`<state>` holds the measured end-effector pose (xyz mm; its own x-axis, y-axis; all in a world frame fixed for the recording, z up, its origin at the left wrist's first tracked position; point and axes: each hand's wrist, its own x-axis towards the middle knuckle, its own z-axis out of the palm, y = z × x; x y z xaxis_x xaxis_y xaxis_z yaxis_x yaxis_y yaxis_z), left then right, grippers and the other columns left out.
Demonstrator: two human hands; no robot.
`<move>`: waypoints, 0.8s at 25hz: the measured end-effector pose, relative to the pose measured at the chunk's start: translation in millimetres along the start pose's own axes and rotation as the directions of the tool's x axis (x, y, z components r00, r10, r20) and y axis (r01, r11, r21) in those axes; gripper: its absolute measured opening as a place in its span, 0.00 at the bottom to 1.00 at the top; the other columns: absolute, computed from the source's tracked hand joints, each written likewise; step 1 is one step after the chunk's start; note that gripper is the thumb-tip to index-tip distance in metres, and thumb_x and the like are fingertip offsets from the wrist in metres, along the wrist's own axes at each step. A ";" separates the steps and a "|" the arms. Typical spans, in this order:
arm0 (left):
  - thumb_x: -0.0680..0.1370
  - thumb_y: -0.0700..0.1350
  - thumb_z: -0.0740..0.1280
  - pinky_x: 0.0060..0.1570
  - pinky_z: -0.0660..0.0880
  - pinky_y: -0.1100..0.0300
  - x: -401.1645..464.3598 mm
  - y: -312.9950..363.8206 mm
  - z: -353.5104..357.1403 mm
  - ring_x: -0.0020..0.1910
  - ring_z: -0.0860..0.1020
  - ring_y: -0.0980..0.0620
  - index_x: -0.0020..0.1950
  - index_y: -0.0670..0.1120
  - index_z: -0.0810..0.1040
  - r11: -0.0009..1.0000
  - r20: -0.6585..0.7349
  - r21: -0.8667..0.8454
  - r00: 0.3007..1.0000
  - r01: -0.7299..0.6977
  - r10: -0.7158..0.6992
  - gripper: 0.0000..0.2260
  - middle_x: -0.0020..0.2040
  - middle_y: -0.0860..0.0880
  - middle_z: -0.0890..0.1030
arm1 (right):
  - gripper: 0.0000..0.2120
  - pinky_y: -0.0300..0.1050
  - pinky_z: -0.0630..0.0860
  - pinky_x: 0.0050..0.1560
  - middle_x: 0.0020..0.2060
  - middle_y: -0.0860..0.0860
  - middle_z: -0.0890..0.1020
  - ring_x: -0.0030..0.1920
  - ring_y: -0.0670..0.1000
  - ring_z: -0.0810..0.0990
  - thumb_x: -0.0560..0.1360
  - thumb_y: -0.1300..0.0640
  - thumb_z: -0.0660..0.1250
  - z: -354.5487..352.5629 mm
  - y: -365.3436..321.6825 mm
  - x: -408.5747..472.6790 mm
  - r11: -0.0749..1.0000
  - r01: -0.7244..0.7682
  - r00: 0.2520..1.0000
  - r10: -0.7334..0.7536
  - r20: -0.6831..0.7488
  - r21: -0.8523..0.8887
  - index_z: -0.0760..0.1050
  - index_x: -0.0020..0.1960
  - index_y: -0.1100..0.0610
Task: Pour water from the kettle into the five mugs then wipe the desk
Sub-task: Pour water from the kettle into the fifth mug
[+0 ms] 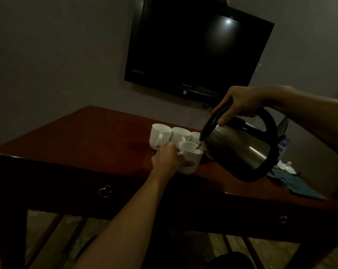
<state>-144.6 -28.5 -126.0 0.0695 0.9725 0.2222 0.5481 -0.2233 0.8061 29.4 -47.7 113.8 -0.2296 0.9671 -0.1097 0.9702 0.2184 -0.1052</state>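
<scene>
Step in hand: filling the front mug, right of centre in the frame, from the steel kettle.
Right hand: fingers curled round the kettle's black handle, thumb lying forward toward the lid; the kettle is tipped down-left, spout just over the mug's rim.
Left hand: wrapped round the front mug at its handle side, steadying it on the table.
Water: a thin stream seems to run from spout to mug; the level inside is hard to read in the dim light.
Other mugs: three white mugs stand in a row just behind; the fifth is not visible, perhaps hidden by the kettle.
Doing it well: keep the tilt gentle and the spout close, stop short of the brim, keep fingers clear of the stream.
Cloth: teal, lower right on the table, ready for wiping.
</scene>
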 end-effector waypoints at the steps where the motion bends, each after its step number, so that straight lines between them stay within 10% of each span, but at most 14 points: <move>1: 0.65 0.56 0.79 0.47 0.75 0.53 0.1 -0.3 0.1 0.51 0.79 0.52 0.52 0.48 0.78 1.000 -0.004 0.005 1.000 0.002 -0.001 0.22 0.49 0.52 0.81 | 0.27 0.39 0.69 0.23 0.23 0.46 0.78 0.22 0.44 0.71 0.64 0.47 0.77 0.0 0.2 0.7 1.000 0.001 1.000 -0.001 0.002 -0.001 0.80 0.63 0.50; 20: 0.67 0.57 0.78 0.46 0.73 0.55 -2.9 6.6 0.6 0.52 0.79 0.52 0.56 0.48 0.76 0.998 -0.010 0.069 1.000 -0.014 0.015 0.23 0.52 0.51 0.80 | 0.25 0.39 0.67 0.23 0.23 0.46 0.77 0.21 0.44 0.69 0.65 0.48 0.78 -2.3 -6.9 6.9 0.999 -0.012 0.999 0.014 0.031 -0.040 0.81 0.62 0.48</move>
<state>-140.7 -32.7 -121.7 0.0694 0.9684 0.2398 0.6030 -0.2322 0.7632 21.3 -42.2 116.0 -0.2186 0.9654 -0.1422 0.9753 0.2113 -0.0645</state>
